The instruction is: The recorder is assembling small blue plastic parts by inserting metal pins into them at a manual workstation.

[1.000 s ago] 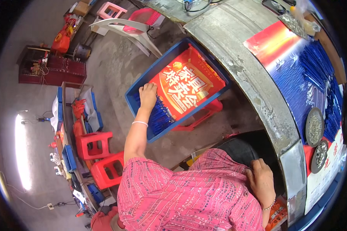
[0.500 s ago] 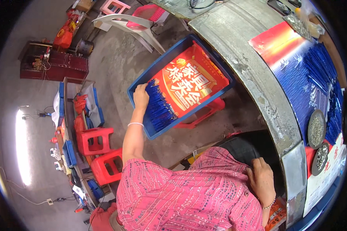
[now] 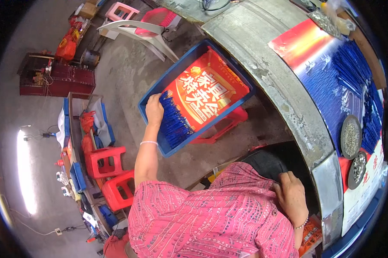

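Note:
My left hand [image 3: 154,109] reaches into a blue plastic tray [image 3: 187,144], at its left end. Its fingers curl down beside a row of thin dark-blue strips [image 3: 174,122]; what they grip, if anything, is hidden. The strips lie side by side over a red and yellow printed sheet [image 3: 209,92] that lines the tray. Against my lap, close to dark cloth [image 3: 265,165], rests my right hand [image 3: 292,198]. The fingers of this hand are bent inward, and the palm side is out of sight.
A red stool [image 3: 226,124] stands under the tray. The worn grey worktable [image 3: 280,81] curves along the right, bearing more blue strips [image 3: 353,64] and two round dishes of small metallic pieces [image 3: 351,136]. Red stools [image 3: 105,161] and a white chair [image 3: 144,34] stand leftward.
The whole view has shifted slightly, moving the tray and table a little left. My left hand stays at the tray's left end; my right hand keeps its place on my lap.

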Available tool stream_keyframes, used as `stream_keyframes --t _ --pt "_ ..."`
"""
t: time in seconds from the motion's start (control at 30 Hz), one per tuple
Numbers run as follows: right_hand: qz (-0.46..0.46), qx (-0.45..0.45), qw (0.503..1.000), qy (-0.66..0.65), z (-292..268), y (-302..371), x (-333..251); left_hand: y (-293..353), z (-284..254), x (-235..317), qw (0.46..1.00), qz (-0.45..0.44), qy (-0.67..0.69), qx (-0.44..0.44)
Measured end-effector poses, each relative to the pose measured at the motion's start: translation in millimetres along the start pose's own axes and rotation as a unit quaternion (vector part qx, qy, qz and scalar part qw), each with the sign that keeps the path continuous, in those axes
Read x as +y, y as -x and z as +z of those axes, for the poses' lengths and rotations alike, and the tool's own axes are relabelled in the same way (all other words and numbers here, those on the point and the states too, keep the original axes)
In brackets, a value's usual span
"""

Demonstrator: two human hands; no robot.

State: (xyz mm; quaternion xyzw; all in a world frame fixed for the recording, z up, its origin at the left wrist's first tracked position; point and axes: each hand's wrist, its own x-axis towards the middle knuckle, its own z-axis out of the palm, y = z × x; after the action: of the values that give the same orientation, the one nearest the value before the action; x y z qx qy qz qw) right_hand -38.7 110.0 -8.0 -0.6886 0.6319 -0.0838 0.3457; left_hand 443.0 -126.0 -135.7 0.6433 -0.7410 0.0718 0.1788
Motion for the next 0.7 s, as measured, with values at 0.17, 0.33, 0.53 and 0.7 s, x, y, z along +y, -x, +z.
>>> stream_keyframes --t 0.17,0.33,0.53,0.7 --pt "-0.024 0.005 1.000 -0.010 -6 0 1 -11 -52 116 0.980 0.032 0.196 0.025" --pt "-0.049 0.082 0.992 -0.078 -21 17 8 1 -81 267 0.890 0.335 0.304 -0.057" --pt "0.057 0.321 0.909 -0.258 -29 69 33 13 -89 375 0.698 0.550 0.456 -0.054" --pt "0.092 0.558 0.775 -0.281 -9 110 76 6 -95 416 0.671 0.583 0.452 -0.066"
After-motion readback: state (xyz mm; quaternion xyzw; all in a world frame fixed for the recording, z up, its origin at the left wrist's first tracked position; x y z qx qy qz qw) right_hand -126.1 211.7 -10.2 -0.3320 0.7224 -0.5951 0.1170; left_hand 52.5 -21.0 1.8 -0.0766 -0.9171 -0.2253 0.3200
